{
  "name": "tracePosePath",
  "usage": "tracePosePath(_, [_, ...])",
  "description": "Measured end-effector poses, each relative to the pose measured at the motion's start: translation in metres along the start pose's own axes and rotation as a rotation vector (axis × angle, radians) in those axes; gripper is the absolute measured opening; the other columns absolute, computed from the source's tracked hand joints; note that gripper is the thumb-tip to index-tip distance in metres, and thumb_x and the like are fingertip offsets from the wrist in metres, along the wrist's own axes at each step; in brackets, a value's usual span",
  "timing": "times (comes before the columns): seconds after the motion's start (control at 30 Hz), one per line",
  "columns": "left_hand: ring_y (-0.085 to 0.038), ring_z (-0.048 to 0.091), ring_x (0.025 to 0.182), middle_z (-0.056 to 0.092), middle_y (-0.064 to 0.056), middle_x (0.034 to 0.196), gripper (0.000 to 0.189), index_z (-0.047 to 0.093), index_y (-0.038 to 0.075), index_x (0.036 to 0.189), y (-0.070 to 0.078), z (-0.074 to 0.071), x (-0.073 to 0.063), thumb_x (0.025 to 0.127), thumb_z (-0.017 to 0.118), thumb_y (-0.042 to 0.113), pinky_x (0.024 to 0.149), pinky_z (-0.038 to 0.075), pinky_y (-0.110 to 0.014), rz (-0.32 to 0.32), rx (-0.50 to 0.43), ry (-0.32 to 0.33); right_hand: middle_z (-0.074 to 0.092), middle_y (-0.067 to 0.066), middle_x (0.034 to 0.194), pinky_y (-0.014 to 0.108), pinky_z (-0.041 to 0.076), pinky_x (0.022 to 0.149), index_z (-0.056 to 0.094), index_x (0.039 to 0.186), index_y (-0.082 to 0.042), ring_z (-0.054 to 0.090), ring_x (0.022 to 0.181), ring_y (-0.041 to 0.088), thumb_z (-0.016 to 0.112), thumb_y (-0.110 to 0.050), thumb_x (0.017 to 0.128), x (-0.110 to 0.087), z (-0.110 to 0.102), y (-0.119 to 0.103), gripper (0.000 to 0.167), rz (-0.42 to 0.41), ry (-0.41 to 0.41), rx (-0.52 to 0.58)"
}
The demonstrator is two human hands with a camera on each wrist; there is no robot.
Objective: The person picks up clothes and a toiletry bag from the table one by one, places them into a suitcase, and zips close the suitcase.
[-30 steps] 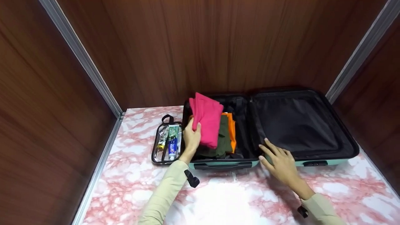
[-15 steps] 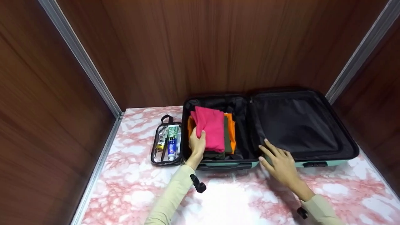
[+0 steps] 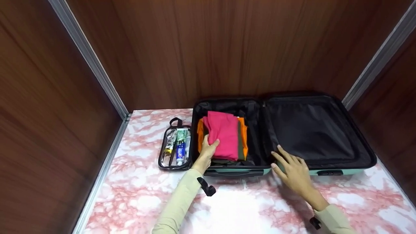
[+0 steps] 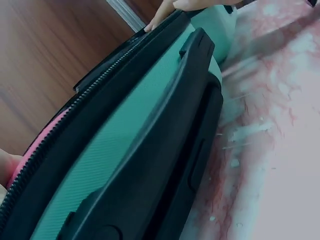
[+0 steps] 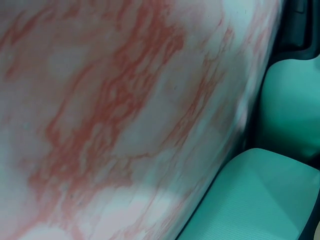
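Note:
A folded pink garment (image 3: 224,136) lies in the left half of the open suitcase (image 3: 229,100), on top of dark green and orange folded clothes (image 3: 244,139). My left hand (image 3: 208,152) grips its lower left edge, thumb on top and the other fingers partly hidden. In the left wrist view, a strip of the pink garment (image 4: 37,145) shows past the zippered rim. My right hand (image 3: 294,172) rests with spread fingers on the front rim near the suitcase's hinge. The right wrist view shows the mint green shell (image 5: 260,195) beside the table.
A clear toiletry pouch (image 3: 164,167) with a blue toothpaste tube (image 3: 180,151) and other tubes stands against the suitcase's left side. Suitcase lid half (image 3: 312,130) lies flat at the right. Wood-grain walls (image 3: 208,48) enclose the marbled table (image 3: 136,195).
My left hand has lowered the pink garment from above the suitcase onto the clothes, moving slightly right and toward me. The right hand stays at the rim.

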State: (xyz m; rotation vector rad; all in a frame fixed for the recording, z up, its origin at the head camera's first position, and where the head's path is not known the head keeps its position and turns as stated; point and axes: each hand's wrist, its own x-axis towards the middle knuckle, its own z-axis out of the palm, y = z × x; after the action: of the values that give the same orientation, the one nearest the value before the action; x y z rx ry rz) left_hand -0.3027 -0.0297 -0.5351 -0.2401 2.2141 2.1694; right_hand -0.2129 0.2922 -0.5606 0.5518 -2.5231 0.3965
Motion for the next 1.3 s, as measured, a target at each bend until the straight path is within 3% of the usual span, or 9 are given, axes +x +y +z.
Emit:
tracePosePath(0.17, [-0.034, 0.046, 0.129, 0.049, -0.021, 0.139, 0.052, 0.039, -0.001, 0.143, 0.002, 0.003, -0.001, 0.097, 0.059, 0.012, 0.109, 0.034, -0.042, 0.029, 0.033, 0.037, 0.045, 0.007, 0.151, 0.059, 0.042, 0.090, 0.059, 0.140, -0.019, 0.060, 0.109, 0.038, 0.059, -0.043, 0.096, 0.001, 0.001, 0.000, 0.049, -0.016, 0.023, -0.009])
tracePosePath(0.33, [-0.035, 0.049, 0.125, 0.051, -0.022, 0.137, 0.054, 0.040, -0.001, 0.142, 0.005, 0.003, -0.004, 0.093, 0.064, 0.008, 0.106, 0.037, -0.043, 0.049, 0.059, 0.181, 0.044, 0.007, 0.151, 0.058, 0.042, 0.091, 0.058, 0.140, -0.019, 0.059, 0.111, 0.037, 0.060, -0.042, 0.096, 0.003, 0.003, -0.003, 0.049, -0.023, 0.019, 0.001])
tracePosePath(0.5, [-0.038, 0.047, 0.128, 0.048, -0.023, 0.141, 0.067, 0.038, 0.005, 0.144, 0.008, 0.002, -0.008, 0.086, 0.072, 0.005, 0.107, 0.035, -0.047, 0.082, 0.168, 0.299, 0.046, 0.007, 0.150, 0.057, 0.042, 0.090, 0.059, 0.139, -0.019, 0.060, 0.111, 0.036, 0.059, -0.042, 0.096, 0.004, 0.003, -0.003, 0.049, -0.025, 0.035, 0.002])
tracePosePath(0.67, [-0.042, 0.050, 0.120, 0.047, -0.024, 0.132, 0.065, 0.043, 0.008, 0.141, 0.010, -0.002, -0.009, 0.083, 0.072, 0.003, 0.101, 0.039, -0.050, 0.182, 0.336, 0.318, 0.046, 0.008, 0.150, 0.058, 0.042, 0.090, 0.059, 0.139, -0.019, 0.060, 0.111, 0.037, 0.060, -0.041, 0.096, 0.003, 0.003, -0.003, 0.049, -0.026, 0.028, 0.001])
tracePosePath(0.77, [-0.040, 0.053, 0.112, 0.045, -0.021, 0.130, 0.053, 0.053, 0.005, 0.135, 0.009, -0.007, -0.011, 0.085, 0.069, 0.004, 0.096, 0.042, -0.048, 0.295, 0.470, 0.300, 0.045, 0.008, 0.151, 0.058, 0.042, 0.090, 0.059, 0.139, -0.019, 0.060, 0.111, 0.037, 0.061, -0.041, 0.096, 0.002, 0.001, -0.003, 0.049, -0.017, 0.014, 0.000])
tracePosePath(0.87, [-0.039, 0.047, 0.123, 0.043, -0.021, 0.140, 0.043, 0.059, 0.001, 0.130, 0.008, -0.011, -0.012, 0.088, 0.067, 0.007, 0.101, 0.040, -0.049, 0.428, 0.577, 0.270, 0.044, 0.007, 0.151, 0.059, 0.041, 0.091, 0.059, 0.140, -0.020, 0.059, 0.111, 0.037, 0.062, -0.041, 0.095, 0.002, -0.001, -0.002, 0.049, -0.002, 0.002, 0.002])
tracePosePath(0.97, [-0.040, 0.035, 0.137, 0.038, -0.020, 0.150, 0.045, 0.058, -0.001, 0.133, 0.006, -0.013, -0.013, 0.093, 0.064, 0.018, 0.106, 0.033, -0.058, 0.504, 0.677, 0.208, 0.044, 0.006, 0.152, 0.059, 0.041, 0.092, 0.058, 0.140, -0.020, 0.059, 0.112, 0.037, 0.062, -0.041, 0.095, 0.002, -0.003, -0.002, 0.050, 0.009, -0.008, 0.003])
tracePosePath(1.17, [-0.043, 0.010, 0.147, 0.020, -0.029, 0.157, 0.067, 0.045, 0.002, 0.147, 0.004, -0.007, -0.017, 0.098, 0.052, 0.048, 0.113, 0.017, -0.062, 0.461, 0.875, 0.010, 0.042, 0.006, 0.153, 0.059, 0.040, 0.093, 0.056, 0.142, -0.021, 0.058, 0.114, 0.037, 0.061, -0.041, 0.096, 0.001, -0.004, -0.002, 0.050, 0.014, -0.031, 0.001])
tracePosePath(1.3, [-0.050, 0.001, 0.145, 0.010, -0.034, 0.157, 0.075, 0.038, 0.010, 0.153, 0.003, -0.003, -0.020, 0.096, 0.050, 0.057, 0.112, 0.016, -0.063, 0.397, 0.957, -0.087, 0.042, 0.006, 0.153, 0.059, 0.040, 0.094, 0.057, 0.141, -0.021, 0.058, 0.114, 0.037, 0.061, -0.040, 0.096, -0.001, -0.004, -0.001, 0.049, 0.020, -0.023, 0.004])
